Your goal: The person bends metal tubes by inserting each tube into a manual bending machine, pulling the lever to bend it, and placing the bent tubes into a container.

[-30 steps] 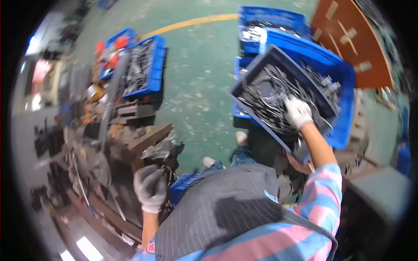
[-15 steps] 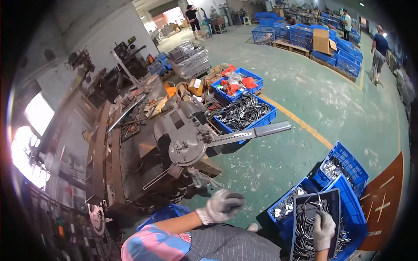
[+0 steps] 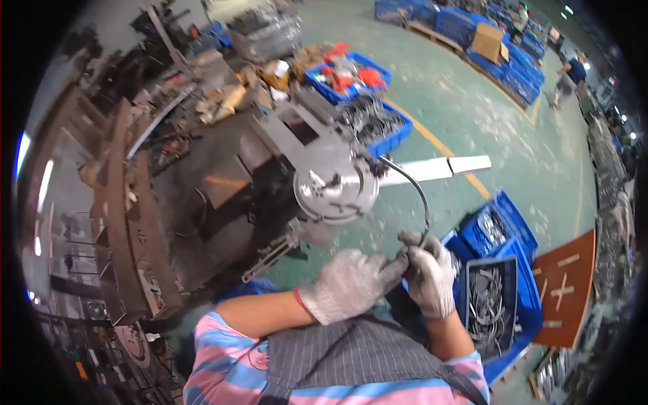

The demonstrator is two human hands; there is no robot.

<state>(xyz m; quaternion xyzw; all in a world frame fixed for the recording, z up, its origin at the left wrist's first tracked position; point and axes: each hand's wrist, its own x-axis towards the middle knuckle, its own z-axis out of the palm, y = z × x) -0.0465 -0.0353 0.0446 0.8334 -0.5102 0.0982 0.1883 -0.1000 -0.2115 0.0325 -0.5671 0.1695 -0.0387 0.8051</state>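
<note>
A thin, curved metal rod point(image 3: 421, 196) rises from my right hand point(image 3: 432, 278) and arcs up and left toward the bending machine's round plate point(image 3: 337, 192). Gloved fingers of the right hand are closed around the rod's lower end. My left hand point(image 3: 354, 283), also in a whitish knit glove, meets the right in front of my apron, its fingertips pinched together at that same end. The fingers partly hide the rod's end there. The machine's long flat handle point(image 3: 439, 170) extends right, behind the rod. Whether the rod's top touches the machine I cannot tell.
To my right, a dark grey tray point(image 3: 491, 307) of curved rods sits on blue crates point(image 3: 533, 324). A brown board point(image 3: 567, 290) leans beside them. Past the machine, blue crates hold bent rods point(image 3: 371, 118) and red bags point(image 3: 344, 74). A person point(image 3: 574, 73) is far right.
My right hand has come from the grey tray to my front, now with a curved rod. My left hand has moved right and closed beside it. The view has shifted nearer the machine.
</note>
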